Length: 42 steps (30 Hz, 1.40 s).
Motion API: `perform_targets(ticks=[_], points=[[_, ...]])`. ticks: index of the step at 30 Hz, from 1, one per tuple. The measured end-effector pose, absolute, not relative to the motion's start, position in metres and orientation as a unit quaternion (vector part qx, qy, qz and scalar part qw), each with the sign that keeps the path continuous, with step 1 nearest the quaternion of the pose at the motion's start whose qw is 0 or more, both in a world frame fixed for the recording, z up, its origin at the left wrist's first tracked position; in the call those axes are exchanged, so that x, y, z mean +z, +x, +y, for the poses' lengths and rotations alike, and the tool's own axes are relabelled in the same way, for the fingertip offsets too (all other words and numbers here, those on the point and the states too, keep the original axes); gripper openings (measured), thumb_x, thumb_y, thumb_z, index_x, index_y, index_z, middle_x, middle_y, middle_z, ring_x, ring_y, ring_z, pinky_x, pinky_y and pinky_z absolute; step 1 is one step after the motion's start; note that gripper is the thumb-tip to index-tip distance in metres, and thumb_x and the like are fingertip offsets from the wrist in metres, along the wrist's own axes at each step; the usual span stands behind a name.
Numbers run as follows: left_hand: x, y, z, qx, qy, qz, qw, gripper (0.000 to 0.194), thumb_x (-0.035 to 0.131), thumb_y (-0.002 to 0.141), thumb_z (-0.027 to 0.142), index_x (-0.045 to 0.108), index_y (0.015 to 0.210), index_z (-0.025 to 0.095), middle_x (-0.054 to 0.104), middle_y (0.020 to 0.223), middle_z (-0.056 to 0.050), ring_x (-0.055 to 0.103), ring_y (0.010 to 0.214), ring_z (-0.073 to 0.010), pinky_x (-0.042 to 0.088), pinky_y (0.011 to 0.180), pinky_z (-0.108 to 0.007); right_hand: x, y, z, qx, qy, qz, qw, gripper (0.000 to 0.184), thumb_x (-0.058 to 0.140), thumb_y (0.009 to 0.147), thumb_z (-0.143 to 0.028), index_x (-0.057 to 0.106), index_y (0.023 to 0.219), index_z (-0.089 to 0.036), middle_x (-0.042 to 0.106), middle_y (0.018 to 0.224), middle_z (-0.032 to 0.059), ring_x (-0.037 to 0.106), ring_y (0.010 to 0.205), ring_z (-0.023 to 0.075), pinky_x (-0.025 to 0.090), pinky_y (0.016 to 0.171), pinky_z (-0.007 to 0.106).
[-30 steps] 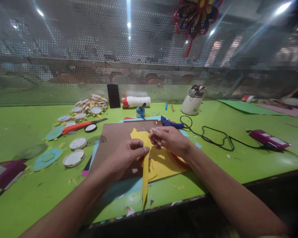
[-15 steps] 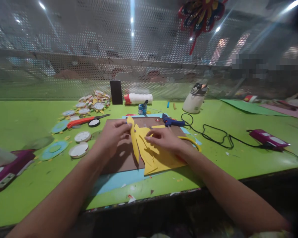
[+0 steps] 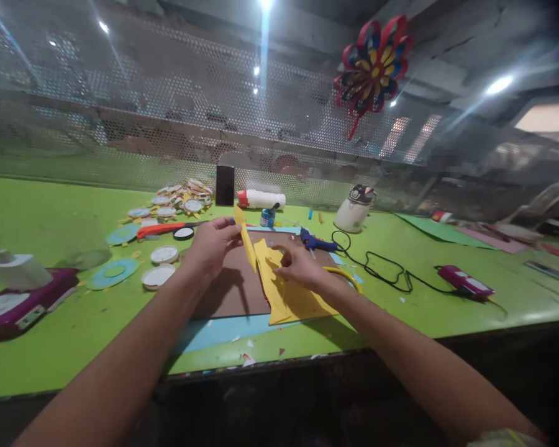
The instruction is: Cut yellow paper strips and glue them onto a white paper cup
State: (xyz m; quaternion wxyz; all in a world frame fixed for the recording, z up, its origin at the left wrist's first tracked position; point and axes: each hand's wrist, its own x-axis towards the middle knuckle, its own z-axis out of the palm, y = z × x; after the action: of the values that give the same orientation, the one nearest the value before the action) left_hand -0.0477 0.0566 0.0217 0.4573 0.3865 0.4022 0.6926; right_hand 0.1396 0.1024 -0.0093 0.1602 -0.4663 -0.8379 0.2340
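Note:
My left hand (image 3: 214, 245) pinches a narrow, pointed yellow strip (image 3: 246, 241), apparently paper or thin foam, held up over the brown board (image 3: 228, 295). My right hand (image 3: 298, 264) hovers above the yellow sheet (image 3: 310, 304); its thumb and index finger are curved with a gap between them, and nothing shows in them. Cut yellow pieces (image 3: 271, 285) lie on the sheet's left part. Beside my right wrist a yellow loop (image 3: 354, 280), like a scissors handle, is partly hidden. Light blue sheets (image 3: 218, 332) stick out from under the board.
A blue glue gun (image 3: 317, 241) lies behind my right hand, its black cord running to a purple power strip (image 3: 466, 282). Left are an orange-handled knife (image 3: 161, 230), white round lids (image 3: 158, 277) and another purple strip (image 3: 41, 304). Behind stand a blue jar (image 3: 268, 217), phone (image 3: 225, 185) and kettle (image 3: 354, 208).
My left hand has carried the yellow strip up and left, away from the sheet. My right hand has drawn off the strip and its fingers have spread. The head view has tilted up.

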Motion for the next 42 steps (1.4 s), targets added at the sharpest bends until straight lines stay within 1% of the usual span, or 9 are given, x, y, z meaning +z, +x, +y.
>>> perform_targets(ticks=[7, 10, 13, 17, 20, 28, 33, 38, 42], points=[[0.018, -0.036, 0.051, 0.646, 0.42, 0.422, 0.477, 0.054, 0.073, 0.053, 0.016, 0.053, 0.103, 0.014, 0.059, 0.057, 0.003, 0.057, 0.053, -0.0125, 0.047, 0.053, -0.025, 0.009, 0.156, 0.101, 0.22, -0.456, -0.846, 0.165, 0.029, 0.056, 0.088, -0.035, 0.058, 0.109, -0.015, 0.064, 0.099, 0.005, 0.063, 0.082, 0.017, 0.053, 0.073, 0.037], [0.012, -0.03, 0.047, 0.595, 0.461, 0.451, 0.48, 0.057, 0.072, 0.057, 0.018, 0.048, 0.109, 0.017, 0.057, 0.054, 0.005, 0.056, 0.05, -0.0126, 0.045, 0.05, -0.023, 0.006, 0.172, 0.1, 0.202, -0.464, -0.842, 0.186, 0.025, 0.054, 0.089, -0.034, 0.061, 0.103, -0.015, 0.064, 0.1, 0.0046, 0.062, 0.086, 0.0179, 0.052, 0.076, 0.038], [0.006, -0.022, 0.044, 0.541, 0.51, 0.467, 0.479, 0.045, 0.069, 0.061, 0.02, 0.049, 0.101, 0.018, 0.052, 0.05, 0.007, 0.053, 0.047, -0.0115, 0.041, 0.047, -0.021, -0.001, 0.2, 0.106, 0.197, -0.478, -0.831, 0.206, 0.022, 0.052, 0.091, -0.032, 0.061, 0.1, -0.015, 0.064, 0.099, 0.0044, 0.063, 0.084, 0.0173, 0.052, 0.076, 0.037], [-0.001, -0.007, 0.043, 0.495, 0.554, 0.473, 0.473, 0.018, 0.066, 0.062, 0.021, 0.055, 0.075, 0.016, 0.053, 0.051, 0.004, 0.05, 0.046, -0.0097, 0.038, 0.046, -0.02, -0.012, 0.237, 0.112, 0.208, -0.497, -0.812, 0.223, 0.022, 0.052, 0.091, -0.032, 0.061, 0.102, -0.015, 0.064, 0.1, 0.0045, 0.063, 0.083, 0.0166, 0.052, 0.073, 0.035], [-0.011, 0.009, 0.047, 0.46, 0.583, 0.482, 0.464, 0.011, 0.066, 0.06, 0.019, 0.055, 0.063, 0.015, 0.054, 0.049, 0.002, 0.05, 0.045, -0.0103, 0.036, 0.046, -0.021, -0.02, 0.25, 0.109, 0.23, -0.505, -0.801, 0.225, 0.023, 0.052, 0.091, -0.033, 0.061, 0.1, -0.014, 0.065, 0.093, 0.003, 0.063, 0.076, 0.015, 0.053, 0.069, 0.033], [-0.011, 0.026, 0.034, 0.425, 0.624, 0.496, 0.428, 0.006, 0.061, 0.058, 0.019, 0.059, 0.063, 0.015, 0.058, 0.058, 0.002, 0.052, 0.056, -0.011, 0.038, 0.053, -0.022, -0.019, 0.241, 0.09, 0.257, -0.459, -0.814, 0.245, 0.022, 0.051, 0.092, -0.031, 0.062, 0.097, -0.013, 0.066, 0.079, 0.0004, 0.063, 0.067, 0.0126, 0.053, 0.065, 0.031], [0.005, -0.017, 0.015, 0.405, 0.584, 0.582, 0.394, 0.02, 0.062, 0.064, 0.032, 0.062, 0.071, 0.014, 0.059, 0.061, 0.001, 0.051, 0.057, -0.0117, 0.038, 0.055, -0.023, -0.013, 0.231, 0.116, 0.22, -0.457, -0.829, 0.234, 0.022, 0.052, 0.091, -0.032, 0.061, 0.098, -0.013, 0.065, 0.092, 0.003, 0.063, 0.078, 0.0154, 0.053, 0.07, 0.033], [-0.018, -0.045, 0.016, 0.3, 0.615, 0.648, 0.335, 0.024, 0.054, 0.07, 0.038, 0.062, 0.071, 0.015, 0.056, 0.05, 0.002, 0.05, 0.046, -0.0144, 0.036, 0.049, -0.025, -0.013, 0.203, 0.154, 0.158, -0.486, -0.837, 0.196, 0.024, 0.054, 0.09, -0.03, 0.058, 0.108, -0.015, 0.062, 0.106, 0.0058, 0.062, 0.087, 0.018, 0.053, 0.074, 0.036], [-0.034, -0.051, 0.021, 0.227, 0.708, 0.635, 0.209, 0.02, 0.051, 0.074, 0.032, 0.066, 0.072, 0.018, 0.063, 0.062, -0.001, 0.057, 0.062, -0.0181, 0.037, 0.058, -0.026, -0.007, 0.167, 0.173, 0.093, -0.494, -0.849, 0.165, 0.025, 0.055, 0.089, -0.03, 0.058, 0.11, -0.016, 0.06, 0.113, 0.0064, 0.061, 0.093, 0.0202, 0.052, 0.078, 0.039]])
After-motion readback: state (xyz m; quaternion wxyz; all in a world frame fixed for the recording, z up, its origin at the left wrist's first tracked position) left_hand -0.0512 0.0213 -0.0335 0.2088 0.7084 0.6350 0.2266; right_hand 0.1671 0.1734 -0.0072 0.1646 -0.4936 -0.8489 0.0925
